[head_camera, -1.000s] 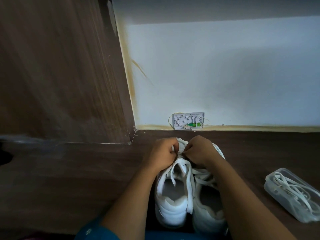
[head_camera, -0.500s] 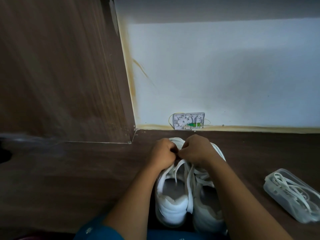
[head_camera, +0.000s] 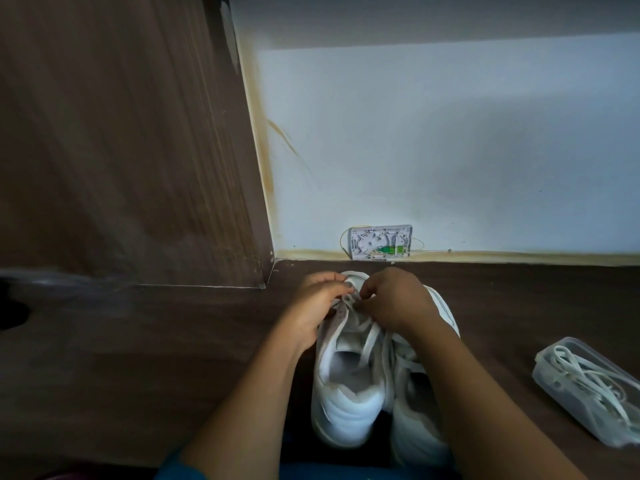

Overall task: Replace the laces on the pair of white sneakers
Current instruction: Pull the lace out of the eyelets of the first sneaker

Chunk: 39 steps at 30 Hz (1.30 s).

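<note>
At the front eyelets of the left sneaker [head_camera: 346, 417], one lace [head_camera: 367, 344], worked from two sides. Bent fingers of the left hand [head_camera: 317, 303], tips pinching the lace at the crossing nearest the toe. Tightly curled fingers of the right hand [head_camera: 394, 299], tucked under the palm and gripping the same lace, one loose strand trailing from beneath it across the shoe's mouth. Only a slight gap between the two sets of knuckles.

Counting outward: two hands; two sneakers side by side and touching, heels toward the body, the right sneaker [head_camera: 412, 441] partly hidden under the right forearm. One clear box [head_camera: 545, 374] well off to the right on the table [head_camera: 138, 358], holding a tangle of spare laces [head_camera: 588, 382], number impossible to tell. One white plate [head_camera: 381, 242] low on the wall [head_camera: 450, 150], beyond the toes. One wood panel [head_camera: 121, 133] at left.

Against half a second ago: knuckles touching then, slightly parted now; left fingertips tucked away then, showing at the toe end now; over the mouth, a loop of lace then, a single straighter strand now. Sneakers and box in the same places.
</note>
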Each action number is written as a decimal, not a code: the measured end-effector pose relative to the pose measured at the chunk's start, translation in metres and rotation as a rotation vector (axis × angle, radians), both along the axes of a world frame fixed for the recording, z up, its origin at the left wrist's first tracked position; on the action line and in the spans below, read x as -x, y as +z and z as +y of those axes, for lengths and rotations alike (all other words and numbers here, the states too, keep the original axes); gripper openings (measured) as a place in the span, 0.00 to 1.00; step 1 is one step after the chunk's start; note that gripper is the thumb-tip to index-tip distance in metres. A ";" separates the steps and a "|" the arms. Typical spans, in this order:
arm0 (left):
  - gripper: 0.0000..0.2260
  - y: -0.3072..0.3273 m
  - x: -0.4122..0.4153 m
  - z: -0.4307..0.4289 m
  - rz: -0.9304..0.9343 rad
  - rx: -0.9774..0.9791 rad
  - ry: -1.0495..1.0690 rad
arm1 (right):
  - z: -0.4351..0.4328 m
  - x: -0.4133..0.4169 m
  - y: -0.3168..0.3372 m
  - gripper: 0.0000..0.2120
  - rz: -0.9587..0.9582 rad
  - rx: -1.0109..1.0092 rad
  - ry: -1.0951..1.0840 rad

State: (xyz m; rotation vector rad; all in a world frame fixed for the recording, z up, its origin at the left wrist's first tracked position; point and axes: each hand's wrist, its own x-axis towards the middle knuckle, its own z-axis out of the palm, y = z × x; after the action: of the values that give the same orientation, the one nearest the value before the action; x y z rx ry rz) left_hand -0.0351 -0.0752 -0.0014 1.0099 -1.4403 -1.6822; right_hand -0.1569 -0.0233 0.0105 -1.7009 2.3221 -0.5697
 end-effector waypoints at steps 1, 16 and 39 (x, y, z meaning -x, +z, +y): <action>0.11 -0.001 -0.002 0.000 -0.013 0.022 -0.024 | -0.003 -0.001 -0.001 0.09 0.055 0.048 -0.006; 0.09 0.010 0.004 0.000 0.208 0.025 0.098 | 0.006 -0.004 0.017 0.04 -0.225 0.100 0.223; 0.16 0.003 -0.005 -0.005 -0.066 0.085 -0.044 | -0.004 -0.012 0.024 0.08 -0.215 0.560 0.090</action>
State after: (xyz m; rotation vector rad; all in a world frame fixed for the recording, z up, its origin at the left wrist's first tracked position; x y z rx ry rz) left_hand -0.0297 -0.0805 0.0017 1.0024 -1.5737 -1.6171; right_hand -0.1450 -0.0270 0.0345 -1.8270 2.0378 -1.4097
